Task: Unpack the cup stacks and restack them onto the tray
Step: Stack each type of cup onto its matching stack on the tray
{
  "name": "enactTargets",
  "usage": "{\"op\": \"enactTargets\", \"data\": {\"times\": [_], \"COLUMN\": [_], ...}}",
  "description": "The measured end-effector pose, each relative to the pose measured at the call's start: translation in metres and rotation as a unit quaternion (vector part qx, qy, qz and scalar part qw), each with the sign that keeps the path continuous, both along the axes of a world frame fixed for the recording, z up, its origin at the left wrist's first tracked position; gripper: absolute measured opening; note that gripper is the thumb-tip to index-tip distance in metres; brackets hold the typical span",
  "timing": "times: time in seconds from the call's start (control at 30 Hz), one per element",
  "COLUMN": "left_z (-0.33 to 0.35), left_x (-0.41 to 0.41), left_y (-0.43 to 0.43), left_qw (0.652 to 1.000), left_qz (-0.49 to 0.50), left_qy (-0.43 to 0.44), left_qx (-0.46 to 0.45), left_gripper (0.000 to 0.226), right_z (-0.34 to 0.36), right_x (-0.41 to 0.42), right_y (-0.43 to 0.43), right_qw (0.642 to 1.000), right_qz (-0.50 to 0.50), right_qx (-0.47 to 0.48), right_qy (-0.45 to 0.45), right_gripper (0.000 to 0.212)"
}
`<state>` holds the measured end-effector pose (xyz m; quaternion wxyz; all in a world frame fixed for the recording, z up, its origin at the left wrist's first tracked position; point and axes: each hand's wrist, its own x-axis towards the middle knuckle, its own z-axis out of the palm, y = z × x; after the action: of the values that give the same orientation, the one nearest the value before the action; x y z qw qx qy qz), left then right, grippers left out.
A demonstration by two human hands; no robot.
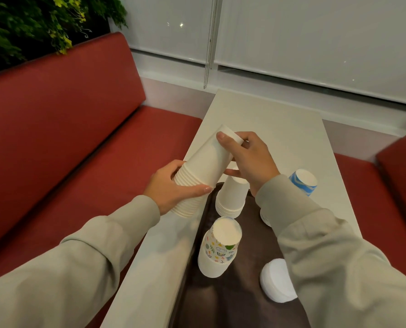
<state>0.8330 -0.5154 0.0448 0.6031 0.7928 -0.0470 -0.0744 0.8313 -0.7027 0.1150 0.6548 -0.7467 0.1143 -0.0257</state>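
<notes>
Head view: left hand [171, 188] clamps the rim end of the white cup stack [202, 171], tilted above the worktop [280, 129]. Right hand [249, 159] pinches the top cup, likely to pull it off (tray [244, 292] sits just below).

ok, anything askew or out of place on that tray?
Nothing spilled or damaged. Only oddity: the patterned cup on the dark tray sits nested crooked on its white cup. The white stack tilted between left hand and right hand is simply being handled.

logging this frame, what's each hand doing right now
Left hand: closed around the rim end of the white cup stack.
Right hand: closed on the stack's top cup.
</notes>
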Motion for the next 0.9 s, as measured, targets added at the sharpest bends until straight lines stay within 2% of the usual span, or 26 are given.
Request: {"op": "enactTargets", "data": {"times": [0.07,0.23,0.4,0.57,0.73,0.9], "left_z": [-0.001,-0.009,-0.016,-0.01,-0.009,-0.009], "left_x": [0.001,-0.001,0.0,-0.001,-0.001,-0.001], "left_y": [0.001,0.008,0.019,0.015,0.012,0.011], "left_qw": [1.0,1.0,0.996,0.993,0.994,0.995], "left_qz": [-0.003,0.011,0.073,0.08,0.058,0.058], "left_qy": [0.003,0.021,0.045,0.065,0.065,0.06], "left_qx": [0.003,0.014,-0.015,-0.06,-0.068,-0.049], "left_gripper": [0.076,0.073,0.053,0.06,0.075,0.06], "right_z": [0.002,0.029,0.029,0.005,-0.022,-0.035], "right_x": [0.002,0.011,0.01,-0.001,-0.006,-0.012], "right_y": [-0.003,-0.029,-0.053,-0.049,-0.04,-0.041], "right_qw": [1.0,0.988,0.984,0.973,0.968,0.96], "right_qz": [-0.009,-0.117,-0.143,-0.088,-0.046,-0.009], "right_qx": [0.001,0.089,-0.039,-0.201,-0.247,-0.278], "right_qy": [-0.005,-0.056,-0.097,-0.071,-0.012,0.014], "right_gripper": [0.042,0.037,0.048,0.058,0.067,0.077]}}
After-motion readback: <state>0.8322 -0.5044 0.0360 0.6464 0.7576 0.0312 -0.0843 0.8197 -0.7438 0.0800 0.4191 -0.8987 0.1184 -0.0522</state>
